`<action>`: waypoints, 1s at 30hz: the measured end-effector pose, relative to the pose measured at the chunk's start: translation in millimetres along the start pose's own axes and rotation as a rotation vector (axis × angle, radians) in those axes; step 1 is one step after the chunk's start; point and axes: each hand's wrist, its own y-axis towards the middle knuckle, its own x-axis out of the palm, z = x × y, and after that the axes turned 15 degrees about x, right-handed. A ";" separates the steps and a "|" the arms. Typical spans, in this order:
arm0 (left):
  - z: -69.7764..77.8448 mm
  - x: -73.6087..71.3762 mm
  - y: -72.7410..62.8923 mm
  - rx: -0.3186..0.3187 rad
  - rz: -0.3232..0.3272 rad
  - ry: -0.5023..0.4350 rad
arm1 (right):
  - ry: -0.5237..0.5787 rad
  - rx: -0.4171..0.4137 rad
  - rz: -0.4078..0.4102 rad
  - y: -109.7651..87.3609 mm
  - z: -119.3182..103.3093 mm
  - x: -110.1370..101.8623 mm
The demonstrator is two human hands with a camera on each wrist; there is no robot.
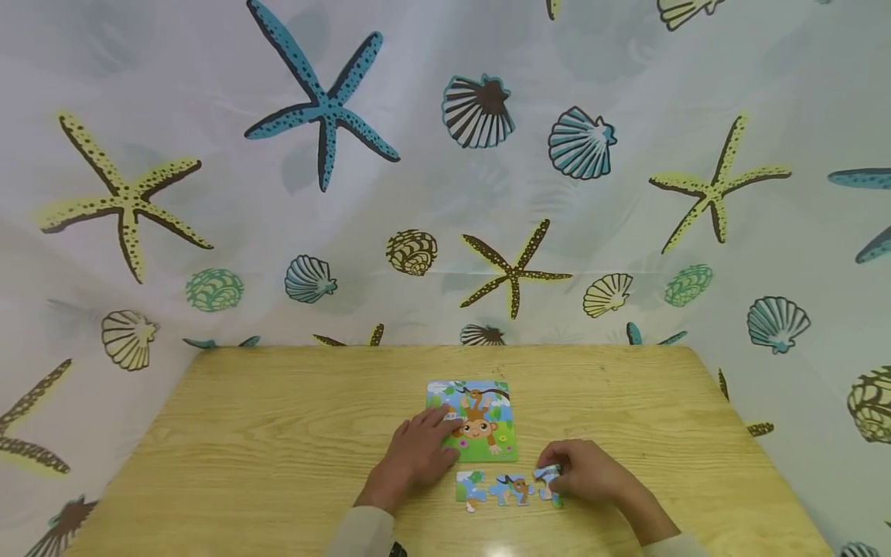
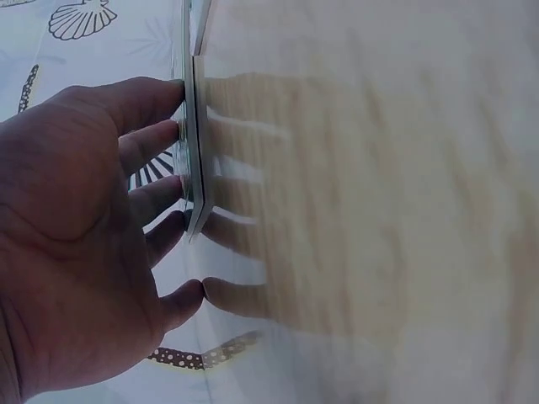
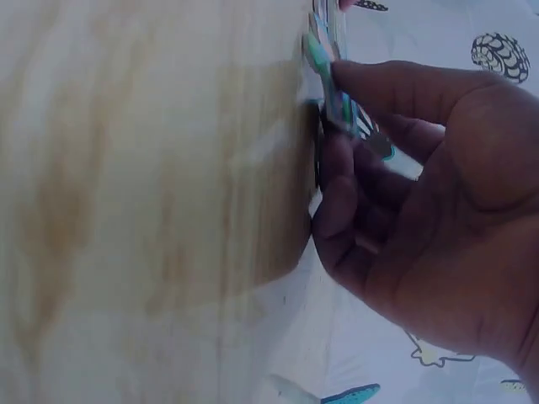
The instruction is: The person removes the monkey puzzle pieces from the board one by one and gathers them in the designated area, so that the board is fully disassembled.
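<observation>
A square picture board (image 1: 497, 445) with a hanging monkey on it lies on the table. My left hand (image 1: 415, 455) rests on the board's left edge, its fingers extended; the left wrist view shows those fingertips touching the thin board edge (image 2: 199, 160). Below the board, a jigsaw piece (image 1: 468, 487) and a second jigsaw piece (image 1: 511, 490) with brown on it lie side by side. To their right, my right hand (image 1: 583, 472) pinches another jigsaw piece (image 1: 547, 475) between thumb and fingers. In the right wrist view that piece (image 3: 337, 105) is tilted up off the table.
The wooden table (image 1: 278, 433) extends to both sides of the hands. Behind it and along its sides hangs a white cloth (image 1: 390, 309) printed with starfish and shells.
</observation>
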 end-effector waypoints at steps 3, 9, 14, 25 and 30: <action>-0.5 1.3 2.3 -0.009 0.026 0.035 | -0.031 0.010 0.061 -2.1 -2.0 4.4; -0.4 1.7 8.8 -0.025 0.080 0.035 | -0.088 0.040 0.099 -7.0 -6.3 7.4; -9.3 1.8 12.7 -0.022 0.175 0.017 | -0.028 -0.004 0.090 -2.7 -11.2 4.6; -27.3 -8.4 -0.8 -0.194 0.089 -0.012 | 0.057 -0.100 0.058 44.2 -47.2 17.0; -31.4 -8.7 -2.5 -0.179 0.052 0.011 | -0.054 -0.168 0.089 69.9 -75.1 26.1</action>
